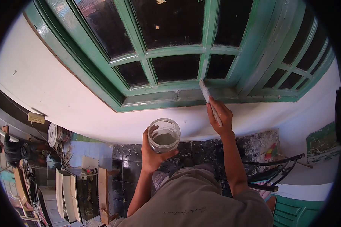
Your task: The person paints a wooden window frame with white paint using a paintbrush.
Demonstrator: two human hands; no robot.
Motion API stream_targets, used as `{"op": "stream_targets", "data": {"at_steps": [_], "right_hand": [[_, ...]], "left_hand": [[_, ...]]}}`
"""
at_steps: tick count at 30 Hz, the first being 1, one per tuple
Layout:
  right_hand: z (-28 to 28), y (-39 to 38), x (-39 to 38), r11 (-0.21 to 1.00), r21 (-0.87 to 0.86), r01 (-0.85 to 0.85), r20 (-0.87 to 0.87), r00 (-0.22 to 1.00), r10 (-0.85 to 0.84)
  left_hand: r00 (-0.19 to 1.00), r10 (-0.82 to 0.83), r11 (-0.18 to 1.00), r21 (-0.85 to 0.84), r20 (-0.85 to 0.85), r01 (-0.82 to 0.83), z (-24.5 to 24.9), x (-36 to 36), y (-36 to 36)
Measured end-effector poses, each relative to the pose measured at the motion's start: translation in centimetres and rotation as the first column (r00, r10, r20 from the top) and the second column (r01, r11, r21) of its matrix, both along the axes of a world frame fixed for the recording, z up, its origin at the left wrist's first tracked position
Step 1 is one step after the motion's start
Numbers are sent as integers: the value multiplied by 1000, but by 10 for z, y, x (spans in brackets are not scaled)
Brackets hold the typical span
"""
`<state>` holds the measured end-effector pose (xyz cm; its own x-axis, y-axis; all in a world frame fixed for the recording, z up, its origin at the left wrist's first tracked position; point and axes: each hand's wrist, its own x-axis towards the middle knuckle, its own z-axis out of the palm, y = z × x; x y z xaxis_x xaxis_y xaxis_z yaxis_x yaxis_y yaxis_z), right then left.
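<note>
My left hand (154, 159) is wrapped round a clear glass jar (174, 145) with grey-green paint (164, 139) low inside it and smears on its wall. The jar is in front of my body, below the window. In my right hand (219, 115) is a slim, paint-smeared paintbrush (205, 90), its handle pointing down towards my wrist. The brush's upper end is right at the lower rail of the green window frame (147, 90), near an upright bar. Dark panes sit between the green bars.
A white wall (75, 98) runs beneath the window. On the right are a black metal-framed chair (280, 170) and a green plastic chair (299, 212). A wooden bench (103, 193) and a paint bucket (53, 133) stand left. Another person (24, 149) is farther left.
</note>
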<state>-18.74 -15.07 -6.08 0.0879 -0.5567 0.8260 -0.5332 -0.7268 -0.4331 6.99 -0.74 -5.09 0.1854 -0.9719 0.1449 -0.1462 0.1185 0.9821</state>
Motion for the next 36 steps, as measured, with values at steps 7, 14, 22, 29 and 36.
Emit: {"op": "stream_targets", "data": {"at_steps": [7, 14, 22, 29, 36], "right_hand": [[11, 1, -2, 998, 55, -7, -6, 1000, 8], [42, -7, 1, 995, -95, 29, 28, 999, -27], [25, -2, 4, 987, -140, 78, 12, 997, -77], [1, 3, -2, 999, 42, 17, -27, 999, -16], [12, 4, -4, 994, 106, -19, -15, 1000, 21]], "left_hand": [[1000, -1, 1000, 13, 1, 1, 3, 1, 4], [999, -13, 1000, -2, -35, 13, -1, 4, 7], [1000, 4, 1000, 1, -11, -4, -1, 8, 9], [1000, -5, 1000, 11, -13, 5, 2, 5, 10], [1000, -6, 1000, 9, -6, 6, -4, 6, 12]]}}
